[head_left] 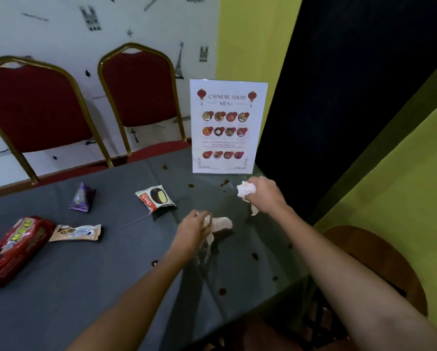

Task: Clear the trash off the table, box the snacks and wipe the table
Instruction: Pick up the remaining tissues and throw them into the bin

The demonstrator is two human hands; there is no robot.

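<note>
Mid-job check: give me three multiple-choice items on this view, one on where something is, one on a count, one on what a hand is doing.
1. Where is the menu card?
A. lying flat at the near edge
B. standing at the far edge of the table, beyond the right hand
C. on the floor

2. How many red chairs stand behind the table?
A. one
B. two
C. three

3. What is the right hand doing?
A. lying flat and open
B. pointing at the wall
C. gripping a crumpled tissue

Answers: B, it stands upright past the right hand; B, two red backs show; C, a white wad sticks out of its fist.
</note>
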